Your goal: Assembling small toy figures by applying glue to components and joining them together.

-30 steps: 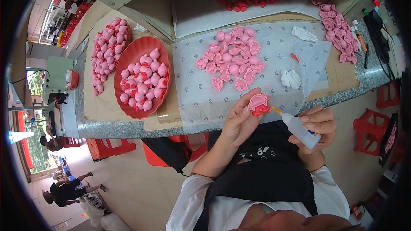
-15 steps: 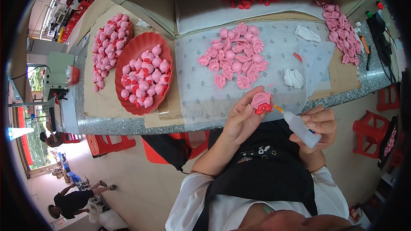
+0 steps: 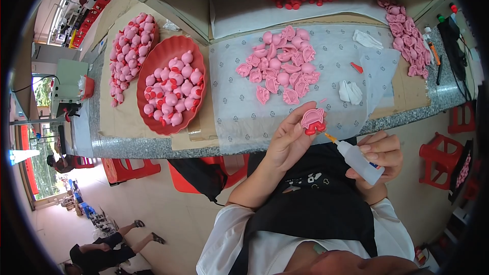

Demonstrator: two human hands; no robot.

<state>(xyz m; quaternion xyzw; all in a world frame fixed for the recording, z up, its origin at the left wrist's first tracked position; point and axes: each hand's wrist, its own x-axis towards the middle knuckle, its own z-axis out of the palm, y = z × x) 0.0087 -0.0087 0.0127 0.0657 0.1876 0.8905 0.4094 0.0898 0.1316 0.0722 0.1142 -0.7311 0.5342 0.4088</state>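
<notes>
Head view: the left hand [image 3: 290, 136] is pinching a piece [image 3: 312, 117], pink with red, between thumb and fingers above the tabletop's [image 3: 147, 148] near edge. Apart from it, the right hand [image 3: 384, 154] is wrapping a bottle [image 3: 359, 162], its tip pointing at the red part; contact is unclear. Dispensing seems to be happening, apparently calling for a steady tip and light squeeze.

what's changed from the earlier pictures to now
The right hand has moved the bottle slightly down the picture; the background walker moved toward its bottom edge. Nothing was taken or released: the left hand still holds the pink-red piece; the red bowl stayed put.
</notes>
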